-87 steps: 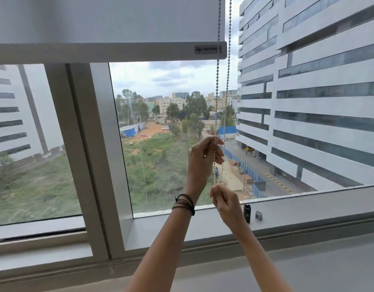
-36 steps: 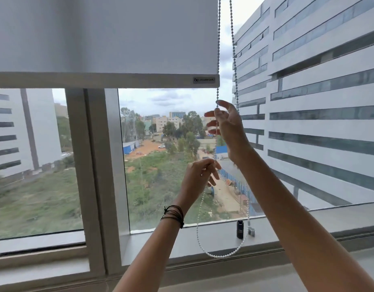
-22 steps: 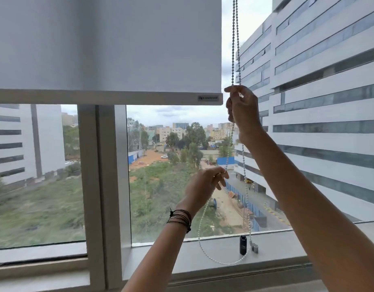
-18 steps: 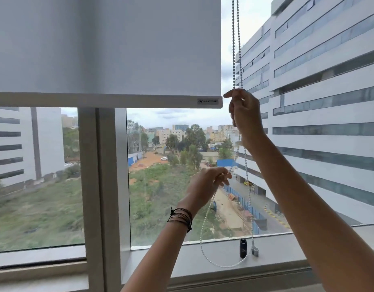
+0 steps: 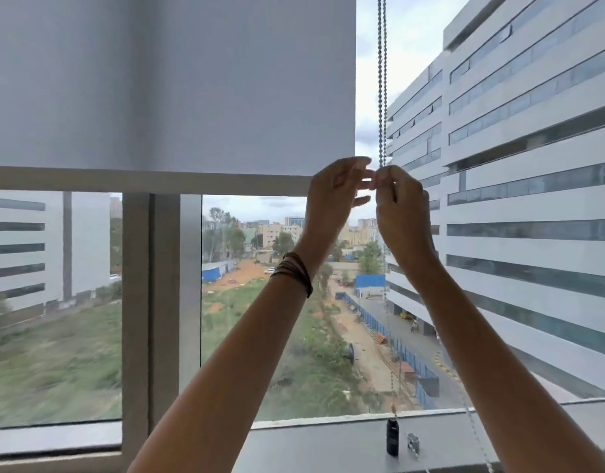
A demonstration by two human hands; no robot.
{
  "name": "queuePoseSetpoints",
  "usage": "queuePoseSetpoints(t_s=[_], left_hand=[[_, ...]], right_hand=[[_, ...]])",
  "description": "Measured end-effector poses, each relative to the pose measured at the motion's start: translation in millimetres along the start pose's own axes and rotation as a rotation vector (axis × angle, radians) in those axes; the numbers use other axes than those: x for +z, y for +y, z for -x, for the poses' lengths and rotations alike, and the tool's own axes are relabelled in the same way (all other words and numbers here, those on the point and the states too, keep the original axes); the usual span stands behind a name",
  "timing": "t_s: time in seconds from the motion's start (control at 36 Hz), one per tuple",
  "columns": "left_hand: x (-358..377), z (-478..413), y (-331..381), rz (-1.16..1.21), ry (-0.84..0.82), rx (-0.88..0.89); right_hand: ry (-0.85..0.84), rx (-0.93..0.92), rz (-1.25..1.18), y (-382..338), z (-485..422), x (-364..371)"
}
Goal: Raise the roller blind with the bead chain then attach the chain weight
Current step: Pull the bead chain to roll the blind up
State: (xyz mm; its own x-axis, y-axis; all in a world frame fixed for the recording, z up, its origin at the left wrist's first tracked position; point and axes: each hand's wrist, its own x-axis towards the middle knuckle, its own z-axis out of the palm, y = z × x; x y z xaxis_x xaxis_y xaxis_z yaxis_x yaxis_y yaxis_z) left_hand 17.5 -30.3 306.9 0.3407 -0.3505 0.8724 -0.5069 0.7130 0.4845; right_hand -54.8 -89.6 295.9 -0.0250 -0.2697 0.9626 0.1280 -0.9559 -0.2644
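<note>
Two strands of bead chain [image 5: 382, 97] are hanging beside the blind [image 5: 171, 80]; the right hand [image 5: 400, 203] is pinching the chain, the left hand [image 5: 332, 196] hovering alongside, released.

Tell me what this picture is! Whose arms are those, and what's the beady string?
The camera sits on a person's head, so you see their own two arms reaching up at a window. The grey sheet on top is a roller blind. The beady string is its bead chain; pulling it moves the blind. The right hand pinches the chain. The left hand reaches in beside it; whether it grips the chain is too blurry to tell. Down on the windowsill stand a small black cylinder, probably the chain weight, and a small grey piece.
</note>
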Motion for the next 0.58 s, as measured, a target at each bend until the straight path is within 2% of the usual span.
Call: queuePoseSetpoints(t_s=[0.17, 0.33, 0.58], left_hand=[[7, -36, 27, 0.072, -0.032, 0.024], [9, -46, 30, 0.050, -0.107, 0.006], [7, -44, 24, 0.009, -0.088, 0.004]], right_hand=[[-0.104, -0.012, -0.141, 8, -3, -2], [-0.117, -0.019, -0.227, 15, -1, -4], [-0.148, -0.044, -0.231, 17, 3, 4]])
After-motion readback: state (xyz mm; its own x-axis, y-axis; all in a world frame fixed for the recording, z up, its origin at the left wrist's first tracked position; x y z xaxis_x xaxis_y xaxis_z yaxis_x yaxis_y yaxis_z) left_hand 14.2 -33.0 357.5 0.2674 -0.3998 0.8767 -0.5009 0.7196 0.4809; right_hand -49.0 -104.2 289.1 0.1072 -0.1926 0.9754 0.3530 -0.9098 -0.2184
